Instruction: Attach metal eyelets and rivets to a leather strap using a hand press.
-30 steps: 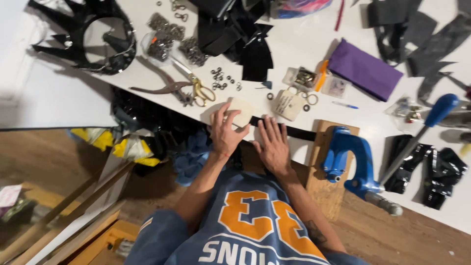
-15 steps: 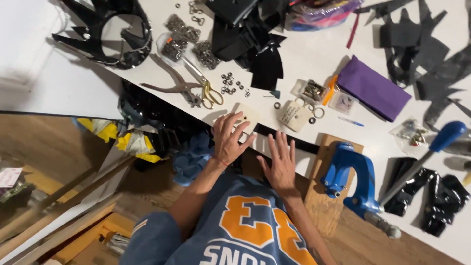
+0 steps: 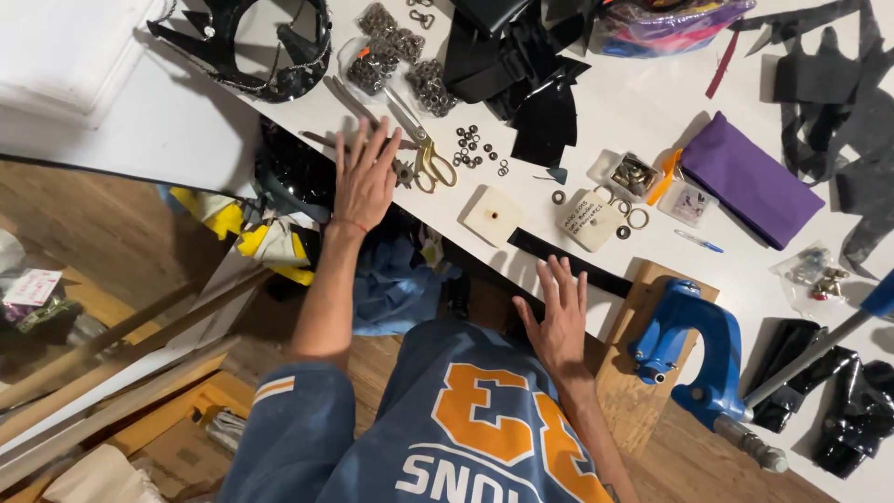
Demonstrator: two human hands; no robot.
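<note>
Since the earlier frames the left hand point(image 3: 365, 177) has left the black strap point(image 3: 568, 264) and swung out to the far left, while the right hand point(image 3: 556, 319) has stayed near the strap.

Taking the strap as landmark, nearest the person is the right hand, spread flat with fingers apart and holding nothing, its fingertips just short of the strap's near edge. Just right of the strap a blue hand press point(image 3: 694, 349) sits on a wooden board point(image 3: 643, 396). Just beyond the strap lies a small cream square block point(image 3: 492, 215) on the white surface point(image 3: 633, 112). Well left of the strap, the left hand is open too, fingers splayed, gripping nothing, reaching over grey pliers point(image 3: 358, 112) beside gold-handled scissors point(image 3: 421, 140). Farther off, beyond the scissors, are piles of metal rings point(image 3: 391, 51), and right of the strap a purple pouch point(image 3: 752, 179).
</note>
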